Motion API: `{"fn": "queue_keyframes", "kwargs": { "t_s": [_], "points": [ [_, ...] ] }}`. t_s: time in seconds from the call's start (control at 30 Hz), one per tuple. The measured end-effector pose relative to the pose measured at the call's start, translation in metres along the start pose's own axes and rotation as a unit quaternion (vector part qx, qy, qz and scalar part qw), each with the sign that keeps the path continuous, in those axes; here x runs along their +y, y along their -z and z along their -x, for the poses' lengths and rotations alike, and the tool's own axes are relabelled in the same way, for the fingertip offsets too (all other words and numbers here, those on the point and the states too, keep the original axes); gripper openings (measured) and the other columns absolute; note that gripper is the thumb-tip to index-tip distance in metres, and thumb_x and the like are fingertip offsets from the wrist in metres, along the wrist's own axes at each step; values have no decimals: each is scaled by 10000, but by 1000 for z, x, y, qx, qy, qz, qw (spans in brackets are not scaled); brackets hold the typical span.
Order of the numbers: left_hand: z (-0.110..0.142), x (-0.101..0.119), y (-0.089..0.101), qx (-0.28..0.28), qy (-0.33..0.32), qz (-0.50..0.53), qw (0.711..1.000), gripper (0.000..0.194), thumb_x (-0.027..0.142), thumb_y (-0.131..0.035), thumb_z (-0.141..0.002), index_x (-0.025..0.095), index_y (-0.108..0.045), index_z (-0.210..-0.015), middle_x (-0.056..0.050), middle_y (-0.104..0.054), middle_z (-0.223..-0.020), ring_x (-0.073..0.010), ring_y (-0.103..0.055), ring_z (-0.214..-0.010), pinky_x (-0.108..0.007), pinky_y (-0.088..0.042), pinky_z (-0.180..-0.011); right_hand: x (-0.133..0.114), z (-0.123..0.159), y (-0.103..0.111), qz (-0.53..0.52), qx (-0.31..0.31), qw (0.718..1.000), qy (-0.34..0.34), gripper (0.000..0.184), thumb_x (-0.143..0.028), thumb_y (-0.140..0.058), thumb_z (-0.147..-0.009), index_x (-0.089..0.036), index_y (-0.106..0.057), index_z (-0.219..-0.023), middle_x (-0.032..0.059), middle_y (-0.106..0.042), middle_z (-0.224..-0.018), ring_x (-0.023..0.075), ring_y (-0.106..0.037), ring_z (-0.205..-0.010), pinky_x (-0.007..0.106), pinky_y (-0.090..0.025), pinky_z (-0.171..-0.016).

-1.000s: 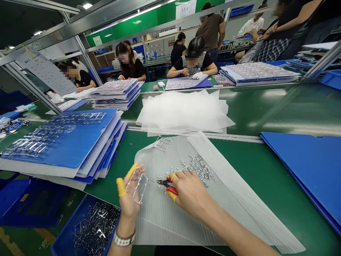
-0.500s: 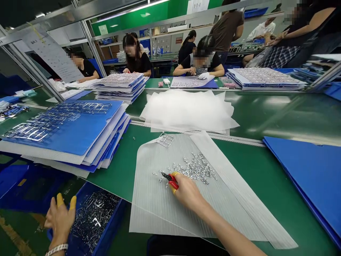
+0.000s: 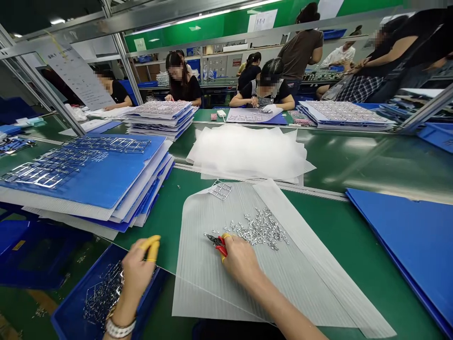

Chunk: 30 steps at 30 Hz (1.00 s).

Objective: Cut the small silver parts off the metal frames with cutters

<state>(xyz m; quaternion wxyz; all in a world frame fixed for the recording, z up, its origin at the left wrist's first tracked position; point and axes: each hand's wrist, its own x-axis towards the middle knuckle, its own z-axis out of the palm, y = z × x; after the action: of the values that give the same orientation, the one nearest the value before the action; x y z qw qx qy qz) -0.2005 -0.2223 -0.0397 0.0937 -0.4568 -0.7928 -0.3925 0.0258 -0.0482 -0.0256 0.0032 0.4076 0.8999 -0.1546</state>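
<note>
My right hand (image 3: 242, 259), with yellow finger covers, is closed around the red handles of small cutting nippers (image 3: 216, 242). Their dark jaws point left, just above a white foam sheet (image 3: 201, 283). Beside them lies a spread pile of tiny shiny metallic-looking pieces (image 3: 264, 226). Near the sheet's far left corner rests a small silvery sprue frame (image 3: 221, 190). My left hand (image 3: 136, 269) hovers by the table's front edge, over a blue bin (image 3: 71, 309) of scrap sprues (image 3: 101, 295). Its yellow-covered thumb and forefinger meet at the tips, with nothing visible between them.
At left stands a stack of blue boards and foam sheets (image 3: 116, 182) with shiny sprues on top. White sheets (image 3: 247, 151) lie beyond the work sheet. Blue boards (image 3: 406, 241) are at right. Several people work across the tables; a metal frame (image 3: 127, 66) crosses above.
My left hand has moved up and right from the bin's left side, its spread fingers drawing together. The nippers in my right hand have shifted slightly left.
</note>
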Motion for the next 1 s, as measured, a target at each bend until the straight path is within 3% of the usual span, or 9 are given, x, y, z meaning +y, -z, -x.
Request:
{"fn": "queue_keyframes", "kwargs": {
  "t_s": [0.07, 0.13, 0.3, 0.6, 0.77, 0.87, 0.93, 1.0],
  "points": [
    [-9, 35, -26, -89, -57, 71, 992, 202, 276, -503, -861, 205, -658, -970, -53, -655, -887, -173, -600, -812, -285, -481, -731, 2, 0, 3, -16, -11, 1000, -11, 188, -107, -518, -778, -172, -582, -942, 84, -659, -893, 243, -610, -823, 292, -354, -638],
    [-18, 60, -49, -143, -80, 83, 983, 201, 246, -486, -869, 202, -651, -975, -50, -644, -842, -171, -592, -787, -286, -478, -706, 6, 0, 7, -38, -16, 999, -23, 201, -95, -513, -770, -177, -577, -941, 70, -662, -888, 230, -612, -809, 277, -343, -616],
    [-30, 80, -81, -215, -94, 11, 972, 176, 198, -506, -844, 195, -637, -961, -60, -629, -856, -208, -578, -841, -344, -468, -755, 25, 3, 20, -77, 2, 996, -52, 157, -104, -507, -786, -183, -566, -908, 60, -660, -890, 214, -612, -802, 257, -320, -588],
    [-32, 91, -84, -269, -82, -50, 958, 135, 233, -495, -844, 202, -612, -906, -56, -588, -877, -187, -569, -797, -302, -444, -707, 53, 6, 19, -193, 46, 979, -53, 114, -172, -496, -778, -189, -557, -873, 52, -661, -828, 217, -612, -746, 270, -368, -607],
    [-37, 102, -88, -306, -23, -112, 945, 191, 385, -538, -826, 205, -590, -788, 0, -562, -682, -155, -533, -623, -266, -356, -571, 59, 6, 16, -359, 86, 929, -30, 138, -249, -497, -785, -213, -534, -913, 8, -655, -805, 181, -605, -705, 266, -417, -625],
    [-40, 105, -93, -321, -1, -132, 938, 151, 342, -588, -794, 192, -574, -785, -1, -586, -685, -156, -546, -642, -258, -329, -561, 64, 6, 15, -416, 104, 903, -9, 146, -274, -500, -802, -213, -527, -932, 4, -647, -809, 173, -605, -715, 263, -429, -640],
    [-43, 105, -93, -335, 2, -129, 933, 90, 276, -590, -787, 188, -574, -793, -3, -603, -699, -154, -561, -655, -253, -333, -568, 68, 7, 16, -409, 116, 905, 4, 143, -255, -495, -817, -209, -525, -950, 6, -638, -811, 168, -598, -714, 261, -425, -637],
    [-44, 104, -91, -344, -2, -122, 931, 39, 219, -566, -793, 187, -577, -813, -4, -620, -713, -151, -579, -670, -249, -351, -585, 69, 11, 17, -346, 134, 928, 31, 166, -185, -507, -810, -202, -528, -974, 22, -629, -845, 177, -585, -755, 269, -415, -661]
  ]
}}
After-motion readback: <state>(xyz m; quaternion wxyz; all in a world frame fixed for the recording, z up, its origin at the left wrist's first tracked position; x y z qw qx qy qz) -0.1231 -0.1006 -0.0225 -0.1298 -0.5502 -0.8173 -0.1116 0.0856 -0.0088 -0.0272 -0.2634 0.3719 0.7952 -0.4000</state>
